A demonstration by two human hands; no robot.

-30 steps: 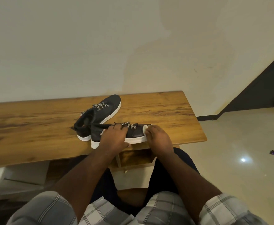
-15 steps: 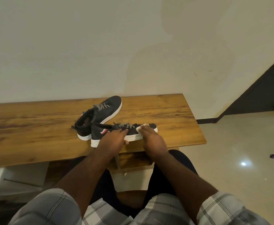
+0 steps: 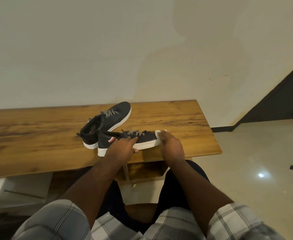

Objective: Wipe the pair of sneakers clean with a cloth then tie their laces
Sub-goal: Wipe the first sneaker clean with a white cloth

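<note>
The near sneaker (image 3: 124,141) is laid along the front edge of the wooden bench (image 3: 185,118), close to the bench's right end, its long axis running almost parallel to that edge, heel to the person's left and toe to the right. The toe is covered by a white cloth (image 3: 159,132), which is pressed against it by the right hand (image 3: 170,144); the fingers are curled over the cloth, so the hand is taken to be gripping it. The mid-part of the same shoe is steadied by the left hand (image 3: 123,149), whose fingers are spread on the upper just below the laces (image 3: 133,133) while the thumb is tucked under the white sole. The wiping stroke is judged to run along the shoe's length, from the toe back toward the left hand.

The second sneaker (image 3: 105,122) is set behind, its heel beside the first one's heel and its toe angled toward the back edge. Its patterned laces seem untied, though this is hard to make out.

Most of the cloth and the toe cap are hidden under the right hand, and the far side of the near shoe cannot be seen.
</note>
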